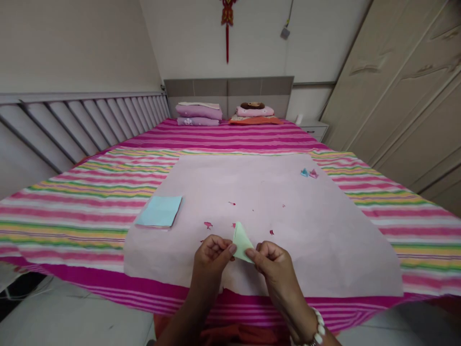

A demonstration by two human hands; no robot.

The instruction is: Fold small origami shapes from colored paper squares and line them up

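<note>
Here, the left hand point(212, 250) and right hand point(270, 257) both pinch a folded pale green paper point(241, 241), held just above the near edge of a pale pink sheet point(288, 230) spread over the striped bed point(90, 192). A blue paper stack point(159, 211) lies well apart to the left. Two small folded pieces point(309, 173) sit far right. Broad bare sheet lies ahead of the hands.

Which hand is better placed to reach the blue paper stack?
Probably the left. The blue paper stack lies to the left, nearer the left hand than the right hand. Both pinch the green folded paper, so it must let go first.
</note>
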